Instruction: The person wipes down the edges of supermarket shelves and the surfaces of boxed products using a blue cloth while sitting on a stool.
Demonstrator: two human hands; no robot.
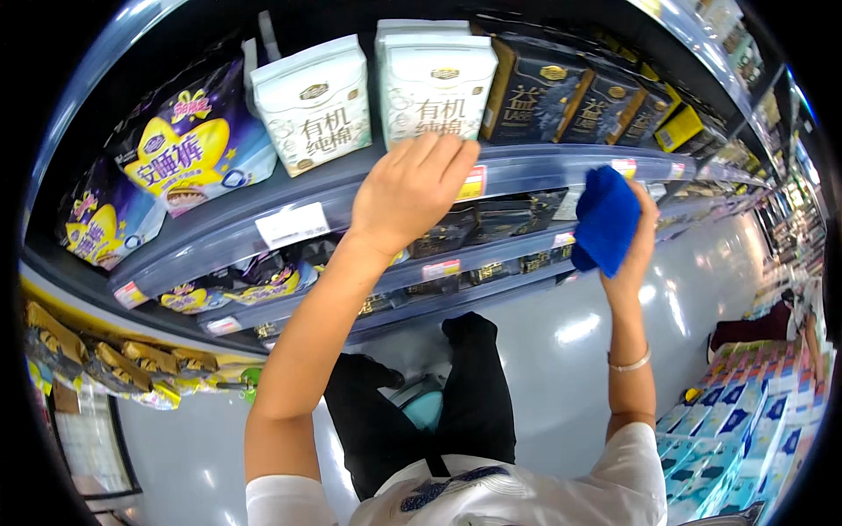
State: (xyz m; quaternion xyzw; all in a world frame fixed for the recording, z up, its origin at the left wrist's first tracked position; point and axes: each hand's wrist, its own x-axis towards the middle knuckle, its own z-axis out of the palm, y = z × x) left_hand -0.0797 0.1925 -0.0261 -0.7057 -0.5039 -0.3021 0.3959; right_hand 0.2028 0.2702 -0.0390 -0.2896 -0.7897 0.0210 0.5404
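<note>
My left hand (411, 194) is at the shelf's front edge (546, 161), fingers curled in front of the lower part of a white paper-like pack (437, 82). Whether those fingers grip the pack or only touch it is hidden. Another white pack (316, 108) stands just to the left, leaning slightly. Out to the right, my right hand (635, 253) holds a folded blue cloth (605, 220) in front of the shelf. Dark boxes (536, 92) stand in a row beyond the white packs.
Purple and yellow bags (204, 138) fill the shelf's left end. Price tags (293, 225) line the edges, with stocked lower shelves (487, 260) beneath. Behind my legs is a turquoise object (423, 411). Stacked packages (717, 421) flank the grey floor (559, 368) at right, near a partly visible person (756, 332).
</note>
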